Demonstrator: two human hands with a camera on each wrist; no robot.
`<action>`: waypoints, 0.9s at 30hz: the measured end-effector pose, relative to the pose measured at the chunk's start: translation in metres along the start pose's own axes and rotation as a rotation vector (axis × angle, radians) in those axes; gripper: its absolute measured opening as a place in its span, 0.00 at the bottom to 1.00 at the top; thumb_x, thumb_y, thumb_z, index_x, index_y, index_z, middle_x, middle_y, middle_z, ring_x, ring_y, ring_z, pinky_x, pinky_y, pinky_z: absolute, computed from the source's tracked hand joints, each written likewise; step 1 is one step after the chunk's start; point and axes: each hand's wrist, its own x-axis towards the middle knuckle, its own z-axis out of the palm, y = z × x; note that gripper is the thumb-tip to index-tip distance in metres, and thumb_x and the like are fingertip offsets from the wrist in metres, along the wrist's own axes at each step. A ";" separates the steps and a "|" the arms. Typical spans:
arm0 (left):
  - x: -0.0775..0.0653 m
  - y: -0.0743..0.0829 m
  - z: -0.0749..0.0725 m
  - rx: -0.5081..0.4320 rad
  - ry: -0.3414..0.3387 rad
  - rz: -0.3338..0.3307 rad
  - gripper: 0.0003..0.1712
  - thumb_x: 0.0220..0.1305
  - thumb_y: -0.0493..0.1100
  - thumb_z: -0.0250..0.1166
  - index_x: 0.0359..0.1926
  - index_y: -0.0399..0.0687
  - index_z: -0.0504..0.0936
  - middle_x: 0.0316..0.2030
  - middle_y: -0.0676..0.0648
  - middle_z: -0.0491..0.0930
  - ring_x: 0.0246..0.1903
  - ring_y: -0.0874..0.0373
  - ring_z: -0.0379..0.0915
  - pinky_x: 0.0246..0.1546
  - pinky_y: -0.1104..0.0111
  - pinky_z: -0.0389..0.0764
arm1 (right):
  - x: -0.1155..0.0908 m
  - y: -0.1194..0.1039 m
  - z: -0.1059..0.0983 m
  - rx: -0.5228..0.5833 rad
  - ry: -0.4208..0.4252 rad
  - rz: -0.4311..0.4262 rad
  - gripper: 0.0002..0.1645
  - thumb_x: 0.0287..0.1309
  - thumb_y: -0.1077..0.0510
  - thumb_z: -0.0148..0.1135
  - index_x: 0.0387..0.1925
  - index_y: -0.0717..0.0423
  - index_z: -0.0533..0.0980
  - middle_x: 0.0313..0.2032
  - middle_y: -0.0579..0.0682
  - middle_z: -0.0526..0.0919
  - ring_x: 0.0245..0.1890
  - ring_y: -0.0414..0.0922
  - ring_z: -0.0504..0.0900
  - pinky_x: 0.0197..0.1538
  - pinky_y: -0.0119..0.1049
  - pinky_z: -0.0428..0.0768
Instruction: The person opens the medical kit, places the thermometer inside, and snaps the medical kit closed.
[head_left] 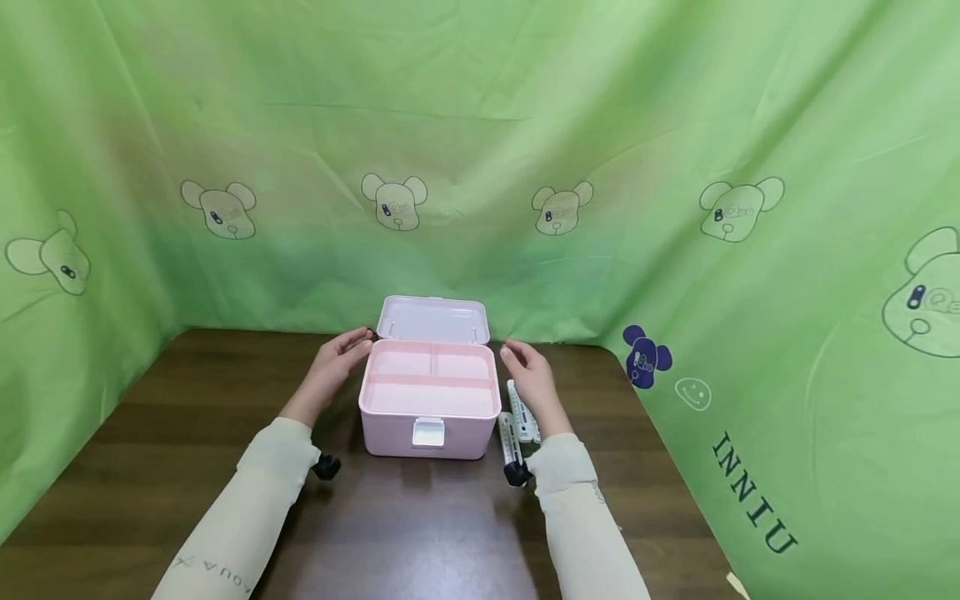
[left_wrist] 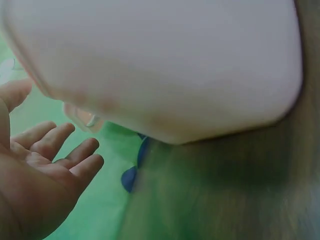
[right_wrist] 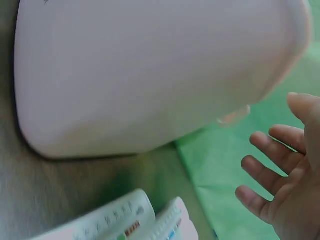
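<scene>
Two bare hands flank a pink rectangular plastic box (head_left: 386,435) standing on a dark brown wood-grain table (head_left: 420,533). In the head view, the left hand (head_left: 330,371) is at the box's ten o'clock, the right hand (head_left: 534,383) at its two o'clock. Only that view shows the pink dividers (head_left: 431,380) inside, the pale pink lid (head_left: 433,319) tipped back at twelve o'clock and the white latch (head_left: 428,432) at six. Each wrist view gives instead a smooth outer side wall (left_wrist: 200,65) and, more clearly, fingers (right_wrist: 262,174) spread apart, loosely bent. I cannot tell whether either hand touches the box. Slim white strips (head_left: 525,417) lie at the box's four o'clock; the right wrist view adds their printed marks, while the left wrist view leaves them out.
</scene>
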 end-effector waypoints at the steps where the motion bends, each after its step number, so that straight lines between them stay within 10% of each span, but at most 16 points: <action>1: -0.004 -0.001 -0.001 0.016 -0.001 0.002 0.36 0.77 0.48 0.59 0.78 0.38 0.60 0.75 0.38 0.65 0.76 0.45 0.57 0.76 0.53 0.59 | -0.004 0.001 -0.003 0.005 0.007 -0.003 0.28 0.75 0.51 0.58 0.67 0.63 0.74 0.64 0.61 0.79 0.65 0.56 0.76 0.70 0.50 0.72; 10: -0.036 -0.001 -0.005 0.176 -0.019 0.037 0.38 0.79 0.53 0.56 0.79 0.37 0.58 0.75 0.36 0.63 0.76 0.41 0.55 0.75 0.47 0.58 | -0.040 0.005 -0.026 -0.020 0.087 0.008 0.24 0.72 0.57 0.62 0.64 0.63 0.76 0.61 0.61 0.81 0.62 0.57 0.80 0.67 0.51 0.75; 27: -0.085 -0.004 0.012 0.186 -0.103 0.064 0.50 0.70 0.50 0.68 0.81 0.37 0.50 0.77 0.33 0.57 0.76 0.38 0.56 0.73 0.48 0.62 | -0.104 0.024 -0.065 -0.376 0.132 0.110 0.33 0.65 0.53 0.70 0.68 0.59 0.74 0.67 0.61 0.76 0.70 0.60 0.69 0.73 0.55 0.63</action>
